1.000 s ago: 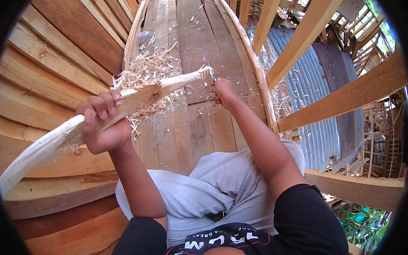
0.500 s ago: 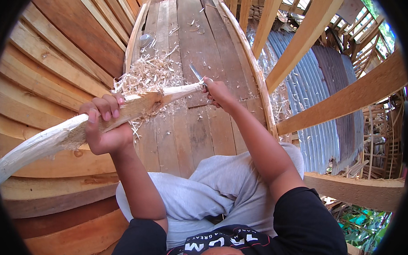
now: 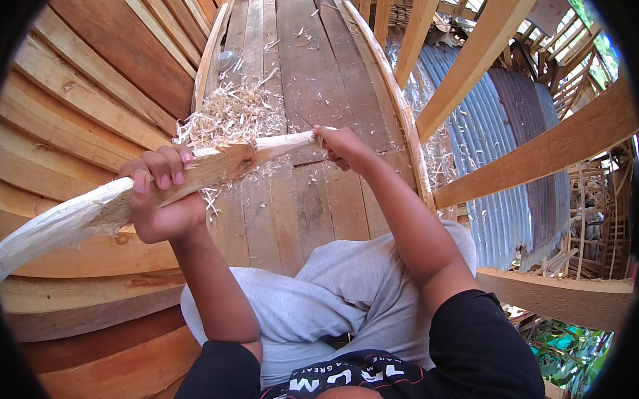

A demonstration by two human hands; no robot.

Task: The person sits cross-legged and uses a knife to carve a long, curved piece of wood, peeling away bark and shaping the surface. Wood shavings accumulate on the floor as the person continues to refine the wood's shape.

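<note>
Brown plank flooring (image 3: 291, 216) lies beneath a pale, curved wooden pole (image 3: 222, 162) clasped in the left hand (image 3: 167, 217); the right hand (image 3: 343, 147), closed round a thin grey metal knife (image 3: 304, 119) at the pole's far tip, should take shallow outward strokes. Beyond curly cream wood shavings (image 3: 231, 114) sits an apparent small, clear, round container (image 3: 227, 60), contents indistinct.

Plank floor (image 3: 308, 213); board wall (image 3: 83, 110); corrugated sheets (image 3: 477, 113).
</note>
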